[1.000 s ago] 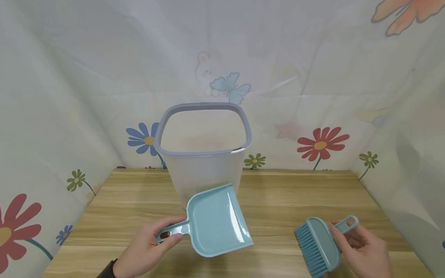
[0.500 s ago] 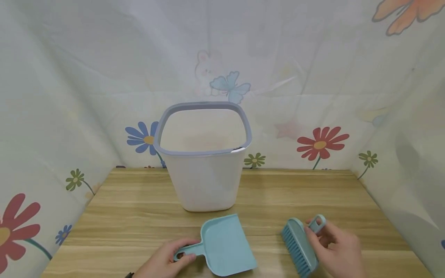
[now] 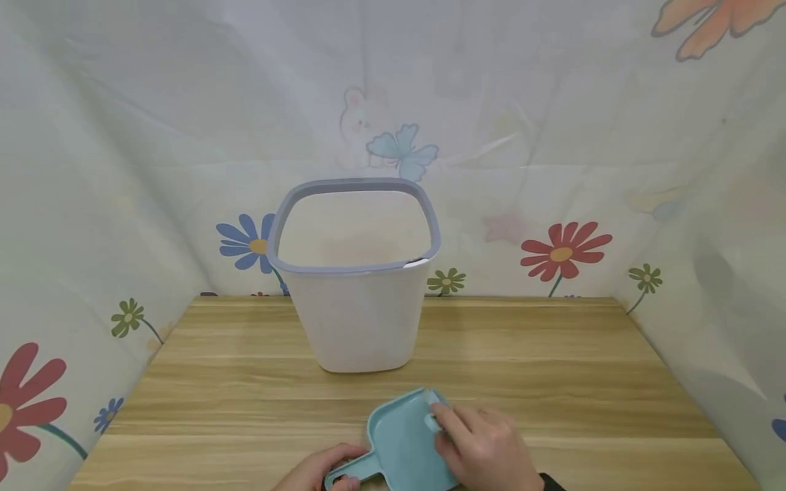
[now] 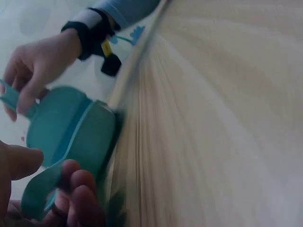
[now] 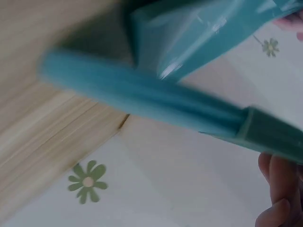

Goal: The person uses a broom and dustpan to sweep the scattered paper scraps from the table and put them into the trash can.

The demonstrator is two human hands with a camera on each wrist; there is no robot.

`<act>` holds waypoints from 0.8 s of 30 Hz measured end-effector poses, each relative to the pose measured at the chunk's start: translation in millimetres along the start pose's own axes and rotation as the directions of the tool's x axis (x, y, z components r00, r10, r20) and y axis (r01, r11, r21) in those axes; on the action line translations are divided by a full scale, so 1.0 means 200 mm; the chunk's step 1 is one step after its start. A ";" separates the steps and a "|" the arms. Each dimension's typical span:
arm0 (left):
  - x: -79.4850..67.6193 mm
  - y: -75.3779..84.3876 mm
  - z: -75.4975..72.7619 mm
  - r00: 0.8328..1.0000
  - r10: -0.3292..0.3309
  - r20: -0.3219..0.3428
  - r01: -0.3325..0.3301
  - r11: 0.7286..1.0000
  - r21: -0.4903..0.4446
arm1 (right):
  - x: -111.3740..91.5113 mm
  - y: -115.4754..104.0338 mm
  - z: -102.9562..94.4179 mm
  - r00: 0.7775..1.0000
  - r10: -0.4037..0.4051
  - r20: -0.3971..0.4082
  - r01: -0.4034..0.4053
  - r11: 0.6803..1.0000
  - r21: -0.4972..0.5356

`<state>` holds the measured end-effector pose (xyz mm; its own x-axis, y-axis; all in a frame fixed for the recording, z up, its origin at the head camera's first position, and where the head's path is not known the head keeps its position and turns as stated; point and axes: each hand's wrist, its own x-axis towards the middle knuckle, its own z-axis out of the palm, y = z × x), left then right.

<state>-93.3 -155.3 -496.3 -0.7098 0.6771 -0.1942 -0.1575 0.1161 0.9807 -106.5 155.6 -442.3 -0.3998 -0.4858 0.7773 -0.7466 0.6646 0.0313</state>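
Observation:
My left hand (image 3: 319,467) grips the handle of a light blue dustpan (image 3: 402,440), low in the middle of the head view. Over the pan's right side, my right hand (image 3: 491,443) holds a small blue hand brush (image 4: 54,120) by its handle. In the head view the hand hides most of the brush. Seen from the left wrist, the brush lies against or just over the pan; whether they touch I cannot tell. The bristles (image 5: 142,97) show blurred in the right wrist view, in front of the dustpan (image 5: 203,45).
Behind the dustpan a white bin (image 3: 362,320) with a grey-blue rim stands upright on the wooden table (image 3: 528,354). A flower-printed curtain (image 3: 552,136) encloses the table at the back and both sides.
The dustpan has come down, nearer to me, away from the bin's front. My right hand has carried the brush leftward from the table's right side onto or over the pan.

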 end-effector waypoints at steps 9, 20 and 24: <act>0.02 -0.08 0.09 0.986 -0.011 0.166 0.066 0.942 -0.328 | -0.03 -0.16 0.16 0.955 -0.289 0.064 0.296 0.944 -0.143; 0.06 -0.07 0.21 0.975 -0.084 0.204 0.179 0.843 -0.507 | -0.08 -0.22 0.10 0.892 -0.263 0.367 0.295 0.955 -0.032; 0.09 -0.11 0.22 0.967 -0.022 0.254 0.161 0.826 -0.541 | -0.08 -0.23 0.11 0.878 -0.268 0.397 0.295 0.955 -0.007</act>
<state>-72.7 -113.0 -519.6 -0.5082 0.8370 -0.2031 -0.6157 -0.1882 0.7652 -77.0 119.9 -469.6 -0.3620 -0.8302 0.4240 -0.8276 0.4955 0.2637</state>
